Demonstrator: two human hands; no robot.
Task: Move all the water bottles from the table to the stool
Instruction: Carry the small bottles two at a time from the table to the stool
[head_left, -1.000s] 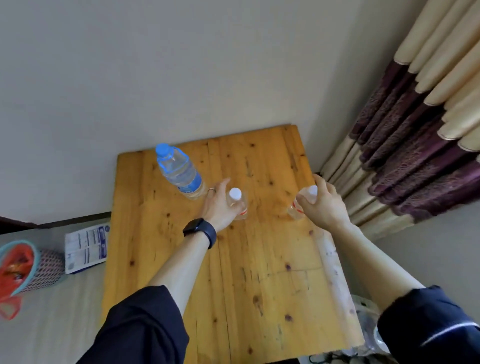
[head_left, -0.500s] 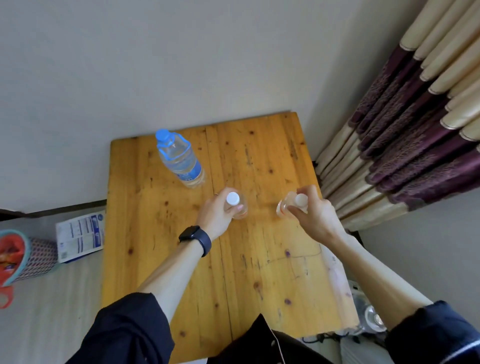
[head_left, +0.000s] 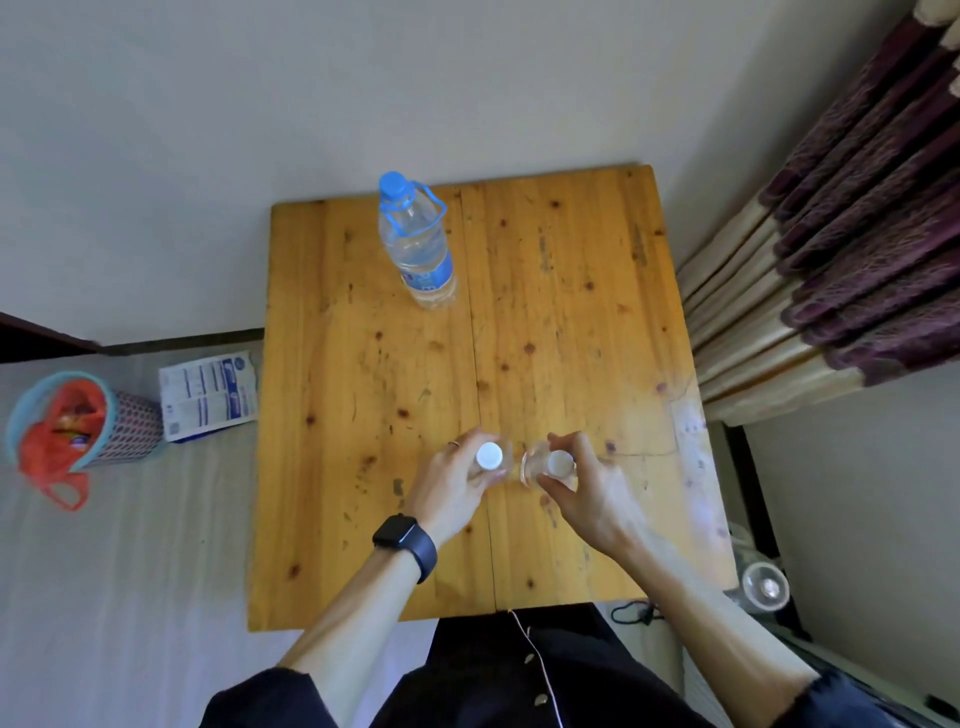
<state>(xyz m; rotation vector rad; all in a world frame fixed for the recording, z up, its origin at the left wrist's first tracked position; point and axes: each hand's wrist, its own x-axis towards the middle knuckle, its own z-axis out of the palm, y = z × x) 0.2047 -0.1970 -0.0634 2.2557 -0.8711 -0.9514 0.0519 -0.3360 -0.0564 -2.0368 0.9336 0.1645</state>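
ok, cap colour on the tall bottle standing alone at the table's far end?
Blue screw cap on the tall clear plastic bottle; head view.

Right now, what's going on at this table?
A person leans over a wooden table with a small bottle in each hand. The left hand grips a white-capped bottle and the right hand grips a second small bottle, close together over the table's near half. A larger blue-capped bottle stands untouched at the far side. No stool is plainly visible.
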